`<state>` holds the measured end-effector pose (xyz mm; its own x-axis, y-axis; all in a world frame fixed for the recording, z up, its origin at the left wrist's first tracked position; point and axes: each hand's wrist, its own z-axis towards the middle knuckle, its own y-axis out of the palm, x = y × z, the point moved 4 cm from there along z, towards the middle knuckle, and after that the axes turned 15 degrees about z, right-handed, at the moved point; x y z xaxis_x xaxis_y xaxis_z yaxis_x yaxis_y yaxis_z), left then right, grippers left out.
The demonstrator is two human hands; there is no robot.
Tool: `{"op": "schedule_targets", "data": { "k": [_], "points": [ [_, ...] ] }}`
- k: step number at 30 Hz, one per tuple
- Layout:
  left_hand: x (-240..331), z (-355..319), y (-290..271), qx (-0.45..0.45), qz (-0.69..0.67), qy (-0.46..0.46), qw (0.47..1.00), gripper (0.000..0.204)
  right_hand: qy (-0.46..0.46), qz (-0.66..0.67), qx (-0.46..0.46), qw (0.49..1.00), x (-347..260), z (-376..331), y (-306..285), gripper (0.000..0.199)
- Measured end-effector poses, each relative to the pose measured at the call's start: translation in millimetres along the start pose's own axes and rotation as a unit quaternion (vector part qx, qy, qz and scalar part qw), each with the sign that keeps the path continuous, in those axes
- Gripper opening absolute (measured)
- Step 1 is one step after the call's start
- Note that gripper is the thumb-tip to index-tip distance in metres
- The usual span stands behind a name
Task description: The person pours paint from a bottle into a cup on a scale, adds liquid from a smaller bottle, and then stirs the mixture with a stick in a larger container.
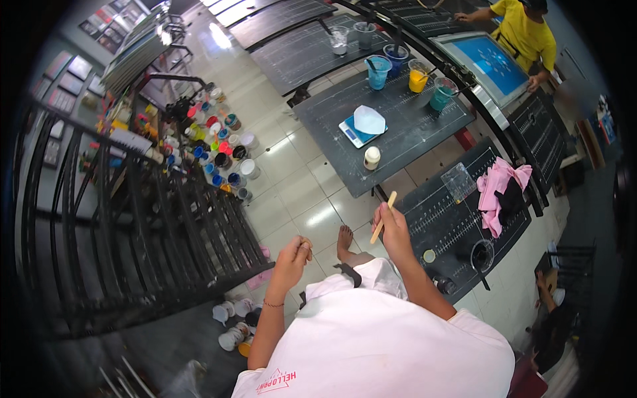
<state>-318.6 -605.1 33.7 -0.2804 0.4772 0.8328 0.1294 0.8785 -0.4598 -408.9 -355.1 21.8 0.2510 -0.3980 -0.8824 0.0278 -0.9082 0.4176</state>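
In my right hand [393,227] a flat wooden stick [391,200] is gripped, its upper end pointing up past my thumb. My left hand [294,259] is curled into a loose fist at waist height, with nothing showing in its fingers. Ahead is a dark gridded table [411,136]. On it sits a small digital scale [350,134] bearing a white translucent container [369,120]. A cream-coloured small jar [371,156] stands at the table's near edge. Further back are cups of blue [377,74], yellow [418,76] and teal [442,94] paint, several with sticks in them.
A black metal rack [133,225] fills the left. Many paint tubs [222,142] crowd the tiled floor beyond it. Pink cloth [499,186] lies on the right table, near a clear cup [482,254]. A person in yellow [527,33] stands by a blue printing screen [484,60].
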Motion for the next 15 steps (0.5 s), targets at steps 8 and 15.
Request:
{"op": "schedule_targets", "data": {
  "k": [8,15],
  "points": [
    [35.8,182.7,-1.9,-0.093,0.072,0.126,0.985,0.018,-0.088,-0.324,0.117,0.935,-34.8,122.3,-4.0,0.031],
    [57.3,308.1,55.7,-0.239,0.161,0.268,0.919,0.054,-0.066,-0.474,0.189,0.857,-21.4,161.6,7.1,0.043]
  ]
}}
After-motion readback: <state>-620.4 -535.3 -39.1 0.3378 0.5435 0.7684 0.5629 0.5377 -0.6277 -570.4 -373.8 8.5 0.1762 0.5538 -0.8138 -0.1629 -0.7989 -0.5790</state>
